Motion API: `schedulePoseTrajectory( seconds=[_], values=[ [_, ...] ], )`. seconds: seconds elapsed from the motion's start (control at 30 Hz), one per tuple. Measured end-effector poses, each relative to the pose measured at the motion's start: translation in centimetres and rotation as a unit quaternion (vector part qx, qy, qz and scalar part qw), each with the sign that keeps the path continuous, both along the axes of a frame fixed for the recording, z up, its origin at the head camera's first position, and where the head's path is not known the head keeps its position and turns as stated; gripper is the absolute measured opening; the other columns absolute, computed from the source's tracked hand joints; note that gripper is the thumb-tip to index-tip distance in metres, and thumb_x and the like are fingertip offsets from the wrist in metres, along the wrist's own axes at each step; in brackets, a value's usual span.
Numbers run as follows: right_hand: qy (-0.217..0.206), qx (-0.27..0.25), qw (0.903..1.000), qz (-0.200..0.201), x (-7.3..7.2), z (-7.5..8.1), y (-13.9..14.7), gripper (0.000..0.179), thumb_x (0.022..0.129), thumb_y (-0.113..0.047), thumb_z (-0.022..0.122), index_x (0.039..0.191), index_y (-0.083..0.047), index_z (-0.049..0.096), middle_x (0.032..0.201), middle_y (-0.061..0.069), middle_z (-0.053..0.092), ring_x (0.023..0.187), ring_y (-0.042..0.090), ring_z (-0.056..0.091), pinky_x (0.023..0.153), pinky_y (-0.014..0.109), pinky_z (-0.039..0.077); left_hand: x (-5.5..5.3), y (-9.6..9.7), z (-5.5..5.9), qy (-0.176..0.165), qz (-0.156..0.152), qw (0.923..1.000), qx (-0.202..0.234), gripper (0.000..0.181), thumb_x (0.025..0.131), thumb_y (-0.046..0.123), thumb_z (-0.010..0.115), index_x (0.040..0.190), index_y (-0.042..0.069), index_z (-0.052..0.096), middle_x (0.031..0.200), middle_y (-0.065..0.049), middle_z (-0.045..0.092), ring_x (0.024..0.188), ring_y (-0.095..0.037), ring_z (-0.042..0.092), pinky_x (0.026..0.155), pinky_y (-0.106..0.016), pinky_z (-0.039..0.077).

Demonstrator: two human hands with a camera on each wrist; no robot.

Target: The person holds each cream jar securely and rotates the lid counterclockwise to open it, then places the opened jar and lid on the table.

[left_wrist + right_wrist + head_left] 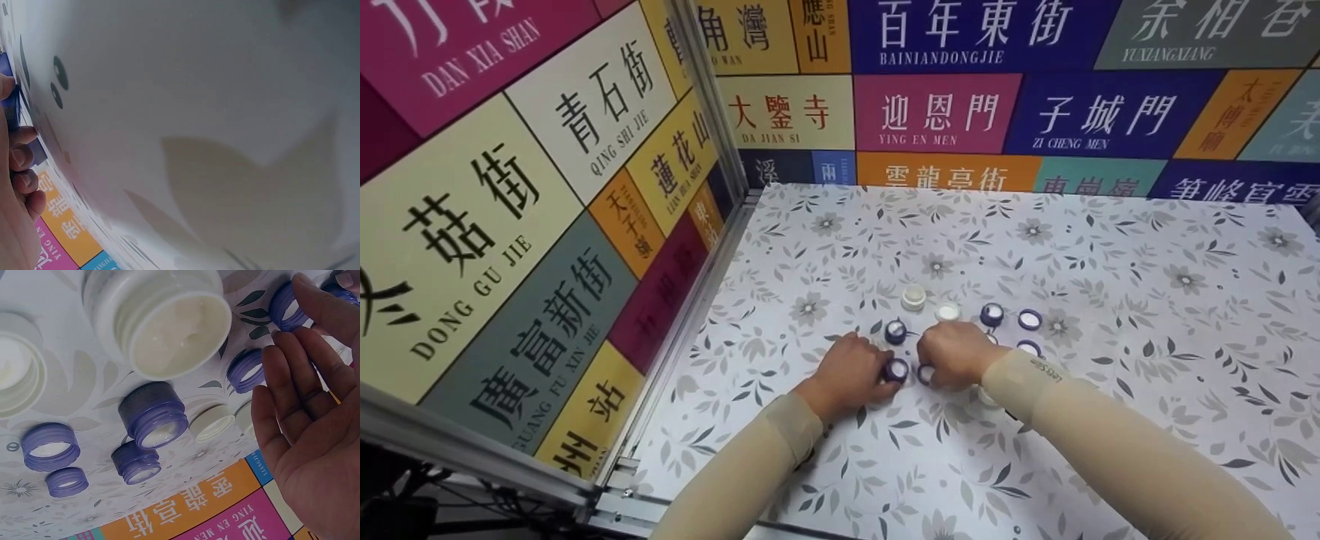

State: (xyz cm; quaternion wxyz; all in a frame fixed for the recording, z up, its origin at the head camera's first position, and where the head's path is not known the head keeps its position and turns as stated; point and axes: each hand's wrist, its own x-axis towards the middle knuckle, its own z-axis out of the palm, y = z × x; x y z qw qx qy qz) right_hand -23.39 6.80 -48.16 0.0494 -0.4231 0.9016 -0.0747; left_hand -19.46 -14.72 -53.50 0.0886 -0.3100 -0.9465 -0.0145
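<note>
In the head view my left hand (851,377) grips a small purple jar (895,370) between thumb and fingers, low at the tabletop. The left wrist view catches the curled fingers (23,157) and the purple side of that jar (10,107) at its left edge. Just to the right, my right hand (956,352) pinches a purple screw lid (925,374), partly covered by the fingers. From the right wrist, this lid (288,308) shows at the thumb and fingertips. Another purple screw piece (246,371) stands close by the fingers, apart from them.
Under the right wrist stands an uncapped white jar of cream (174,337). Beyond are purple jars (992,313), purple lids (1030,319) and pale lids (913,298). A floral cloth (825,262) covers the table; printed panels (937,112) rise behind and at left.
</note>
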Motion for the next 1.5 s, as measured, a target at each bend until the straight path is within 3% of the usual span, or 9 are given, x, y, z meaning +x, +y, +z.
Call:
schedulePoseTrajectory(
  seconds=[0.6, 1.13, 1.5],
  values=[
    [0.002, -0.001, 1.0, 0.004, -0.09, -0.24, 0.01, 0.027, 0.053, -0.014, 0.077, 0.054, -0.025, 0.053, 0.056, -0.009, 0.046, 0.054, 0.017, 0.044, 0.047, 0.038, 0.037, 0.03, -0.12, -0.19, -0.001, -0.005, 0.9999, 0.015, 0.036, 0.086, 0.047, 0.064, 0.099, 0.015, 0.073, 0.074, 0.002, 0.066, 0.067, -0.021, 0.058, 0.07, -0.038, 0.044],
    [-0.003, 0.002, 1.0, 0.0, -0.23, -0.43, 0.11, 0.022, 0.056, -0.014, 0.079, 0.058, -0.023, 0.058, 0.058, -0.009, 0.048, 0.056, 0.017, 0.046, 0.049, 0.038, 0.04, 0.03, -0.04, -0.1, -0.02, 0.008, 0.9998, -0.003, 0.042, 0.088, 0.051, 0.062, 0.107, 0.015, 0.073, 0.079, 0.002, 0.067, 0.072, -0.021, 0.059, 0.074, -0.038, 0.044],
    [0.007, -0.014, 0.9999, 0.007, -0.05, -0.62, 0.41, 0.016, 0.055, -0.016, 0.08, 0.066, -0.018, 0.068, 0.061, -0.009, 0.05, 0.057, 0.017, 0.048, 0.05, 0.039, 0.042, 0.0, -0.16, -0.17, -0.022, 0.007, 0.9996, 0.017, 0.037, 0.086, 0.05, 0.064, 0.099, 0.017, 0.073, 0.074, 0.003, 0.066, 0.068, -0.02, 0.057, 0.07, -0.038, 0.044]
  ],
)
